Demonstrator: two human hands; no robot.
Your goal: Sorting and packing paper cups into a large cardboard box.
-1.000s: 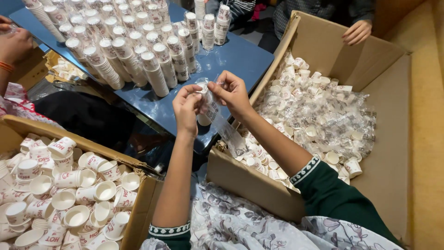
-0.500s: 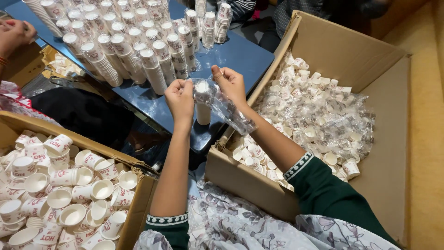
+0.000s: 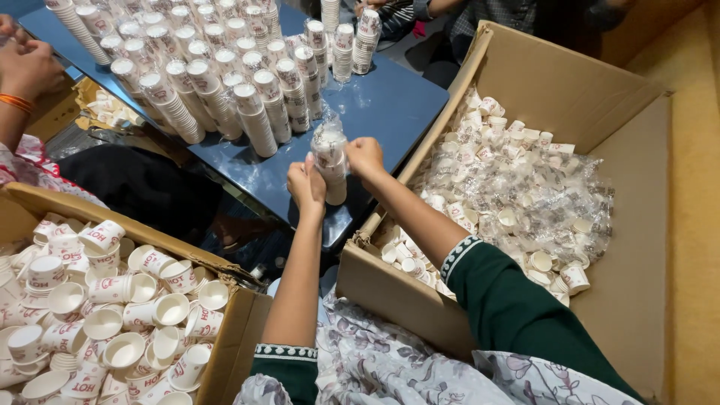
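Both my hands hold one short stack of white paper cups [image 3: 331, 161] upright on the blue table [image 3: 390, 105], near its front edge. A clear plastic wrapper covers the top of the stack. My left hand [image 3: 307, 187] grips the stack's left side, fingers closed on it. On the right side, my right hand [image 3: 365, 156] pinches the wrapper and cups. Both forearms are bare, with dark green sleeves pushed up.
Several tall cup stacks [image 3: 210, 67] stand across the table's back. A cardboard box [image 3: 570, 82] on the right holds loose cups and plastic wrap. Another box [image 3: 240, 300] at lower left holds loose cups. Other people's hands show at far left [image 3: 26, 71] and top.
The wrapper that hung loose to the right of the stack is now drawn over the stack's top. Both hands moved slightly forward onto the table with the stack standing upright.
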